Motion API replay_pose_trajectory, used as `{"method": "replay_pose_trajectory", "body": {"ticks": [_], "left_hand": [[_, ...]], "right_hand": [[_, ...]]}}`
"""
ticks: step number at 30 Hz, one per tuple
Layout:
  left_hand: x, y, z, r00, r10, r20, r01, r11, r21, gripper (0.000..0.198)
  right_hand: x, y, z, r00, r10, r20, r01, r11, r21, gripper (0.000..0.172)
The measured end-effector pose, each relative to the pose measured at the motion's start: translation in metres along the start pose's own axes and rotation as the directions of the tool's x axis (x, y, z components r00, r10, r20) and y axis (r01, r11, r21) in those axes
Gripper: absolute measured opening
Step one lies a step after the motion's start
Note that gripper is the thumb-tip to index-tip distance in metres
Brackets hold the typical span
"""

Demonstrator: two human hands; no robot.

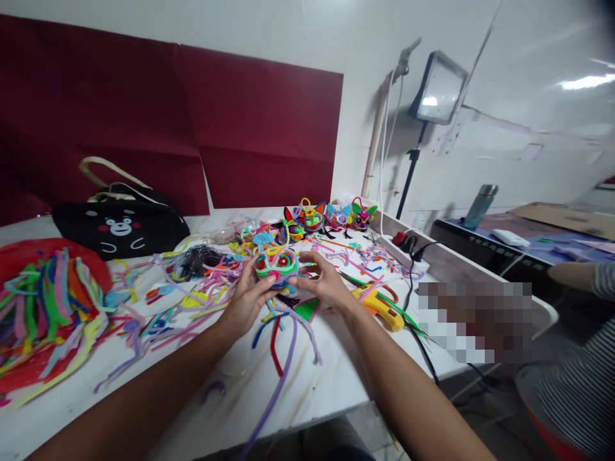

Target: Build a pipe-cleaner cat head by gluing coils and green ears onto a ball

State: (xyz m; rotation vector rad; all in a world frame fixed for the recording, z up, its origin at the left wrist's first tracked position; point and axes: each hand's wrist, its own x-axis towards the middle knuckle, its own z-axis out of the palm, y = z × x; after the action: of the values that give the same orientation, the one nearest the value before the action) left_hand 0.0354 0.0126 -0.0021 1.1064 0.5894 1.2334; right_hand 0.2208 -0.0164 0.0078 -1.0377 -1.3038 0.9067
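Dark red sheets (269,128) cover the left part of a pale, glossy wall (269,32), which catches a bright streak of light (586,82) at far right, while a rectangular lamp (439,89) on a black stand (411,169) rises beyond a white marbled worktop (331,378), near a dark-edged table (473,242).

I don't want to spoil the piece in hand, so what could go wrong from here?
What looks like a yellow glue gun lies close beside the right forearm; a sideways bump might shift it. The long purple pipe cleaner reaches the front edge of the table and could snag, perhaps tugging the craft head.
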Motion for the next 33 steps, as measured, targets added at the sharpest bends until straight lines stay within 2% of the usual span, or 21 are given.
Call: {"method": "replay_pose_trajectory", "body": {"ticks": [5, 11, 19, 25, 33], "left_hand": [[-0.003, -0.001, 0.003, 1.000, -0.008, -0.029, 0.009, 0.999, 0.047, 0.072], [-0.006, 0.000, 0.005, 1.000, -0.020, 0.008, 0.020, 0.999, 0.038, 0.079], [0.006, -0.001, -0.006, 0.997, -0.025, 0.069, 0.026, 1.000, -0.006, 0.062], [0.012, 0.002, -0.012, 0.998, -0.035, 0.057, 0.033, 0.999, 0.029, 0.048], [0.010, -0.001, -0.012, 0.999, -0.036, 0.018, 0.034, 0.992, 0.118, 0.046]], "right_hand": [[-0.001, 0.010, 0.007, 0.996, -0.085, 0.036, 0.089, 0.988, -0.125, 0.083], [0.001, 0.019, 0.007, 0.981, -0.186, 0.055, 0.194, 0.957, -0.214, 0.080], [0.004, 0.026, 0.003, 0.976, -0.201, 0.088, 0.217, 0.943, -0.251, 0.082], [0.004, 0.027, 0.000, 0.969, -0.223, 0.108, 0.247, 0.901, -0.356, 0.080], [0.002, 0.024, 0.001, 0.968, -0.216, 0.132, 0.252, 0.832, -0.494, 0.082]]}}
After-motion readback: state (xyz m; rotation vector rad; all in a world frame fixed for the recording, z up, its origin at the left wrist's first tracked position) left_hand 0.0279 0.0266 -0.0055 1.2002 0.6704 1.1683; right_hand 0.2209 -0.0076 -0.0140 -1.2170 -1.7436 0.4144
